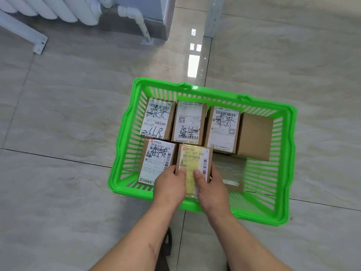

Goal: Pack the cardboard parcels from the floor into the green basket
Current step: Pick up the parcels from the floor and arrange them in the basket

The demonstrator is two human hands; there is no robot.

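Observation:
A green plastic basket [289,122] stands on the tiled floor with several cardboard parcels in it. Both my hands grip one parcel with a yellowish label [194,158] in the basket's near middle: my left hand [170,184] holds its left edge, my right hand [212,187] its right edge, thumbs on top. Beside it on the left lies a labelled parcel [156,159]. Along the far side sit three labelled parcels [159,118] and a plain brown box [255,133]. A flat brown parcel [230,173] lies low at the near right.
A white radiator [58,8] and its pipe [140,24] stand against the wall at the far left. A metal post [214,16] rises beyond the basket. Glossy floor tiles surround the basket on every side.

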